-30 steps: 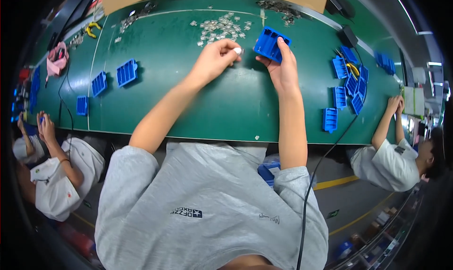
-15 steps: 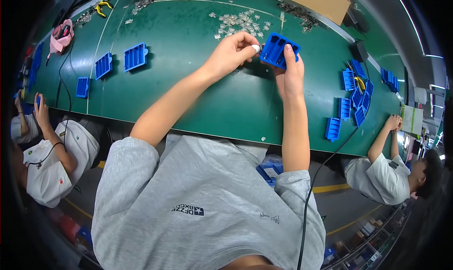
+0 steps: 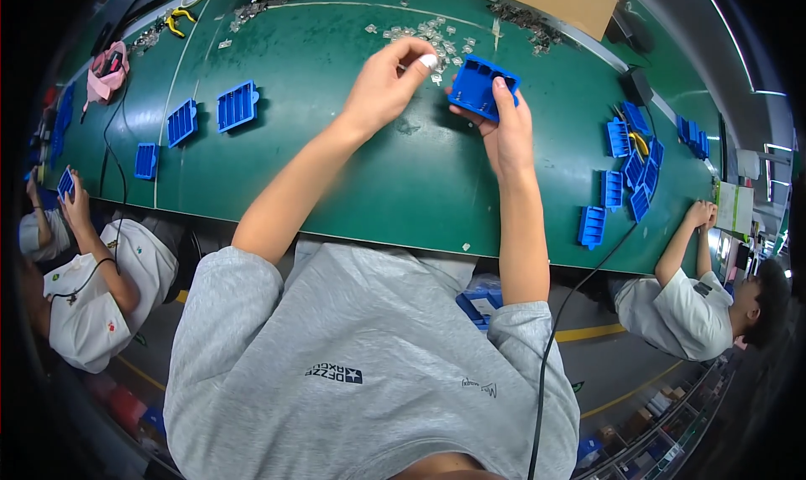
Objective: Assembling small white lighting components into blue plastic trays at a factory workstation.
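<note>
A blue plastic tray [image 3: 482,86], rectangular with ribbed compartments, is being held tilted above the green bench [image 3: 336,169], at twelve o'clock in the view, its open face turned toward the person. A small clear part with a white tip [image 3: 428,61] is sitting pinched just beside the tray's nine o'clock edge.

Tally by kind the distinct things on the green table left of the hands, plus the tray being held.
Blue trays lying flat: 3
Blue tray in the right hand: 1
Yellow-handled pliers: 1
Pink bundle: 1
Total: 6 (loose clear bits and the blurred far-left edge left out)
</note>
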`<act>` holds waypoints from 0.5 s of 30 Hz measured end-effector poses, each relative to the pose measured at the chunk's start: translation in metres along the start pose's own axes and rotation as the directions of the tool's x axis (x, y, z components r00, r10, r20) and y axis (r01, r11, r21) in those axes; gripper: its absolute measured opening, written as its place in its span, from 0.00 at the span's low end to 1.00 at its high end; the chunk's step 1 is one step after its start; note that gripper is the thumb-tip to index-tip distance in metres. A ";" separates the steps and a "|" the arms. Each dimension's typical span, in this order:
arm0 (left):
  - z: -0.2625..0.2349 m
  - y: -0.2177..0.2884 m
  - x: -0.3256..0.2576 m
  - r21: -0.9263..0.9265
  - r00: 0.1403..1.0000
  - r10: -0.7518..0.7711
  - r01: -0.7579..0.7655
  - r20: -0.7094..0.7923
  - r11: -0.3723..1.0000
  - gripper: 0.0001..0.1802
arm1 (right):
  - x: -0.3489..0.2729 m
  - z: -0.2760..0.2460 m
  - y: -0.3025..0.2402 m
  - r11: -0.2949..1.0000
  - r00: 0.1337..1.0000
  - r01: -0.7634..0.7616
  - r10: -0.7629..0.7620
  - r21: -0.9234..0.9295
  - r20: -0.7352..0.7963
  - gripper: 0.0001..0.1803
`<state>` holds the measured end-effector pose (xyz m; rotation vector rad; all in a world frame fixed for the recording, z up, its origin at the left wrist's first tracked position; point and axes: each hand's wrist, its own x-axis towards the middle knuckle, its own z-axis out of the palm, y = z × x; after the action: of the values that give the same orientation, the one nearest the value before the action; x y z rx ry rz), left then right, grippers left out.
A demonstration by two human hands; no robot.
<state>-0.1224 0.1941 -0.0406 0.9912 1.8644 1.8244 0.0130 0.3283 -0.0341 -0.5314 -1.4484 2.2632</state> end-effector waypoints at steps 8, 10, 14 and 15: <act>0.012 0.001 -0.007 0.316 0.917 0.398 -0.387 0.030 0.866 0.06 | -0.008 0.017 0.012 0.947 0.951 -0.297 0.283 0.118 0.126 0.20; 0.013 -0.001 -0.007 0.328 0.918 0.395 -0.381 0.026 0.864 0.06 | -0.010 0.019 0.013 0.936 0.938 -0.329 0.310 0.126 0.154 0.20; 0.014 -0.003 -0.010 0.356 0.920 0.388 -0.380 0.053 0.854 0.08 | -0.012 0.024 0.012 0.926 0.937 -0.338 0.314 0.167 0.154 0.19; 0.014 -0.004 -0.009 0.355 0.920 0.388 -0.381 0.054 0.854 0.08 | -0.012 0.023 0.013 0.927 0.938 -0.333 0.307 0.173 0.157 0.19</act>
<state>-0.1074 0.1976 -0.0478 1.5817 2.1877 1.7229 0.0093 0.2994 -0.0355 -0.6074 -1.2463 2.7088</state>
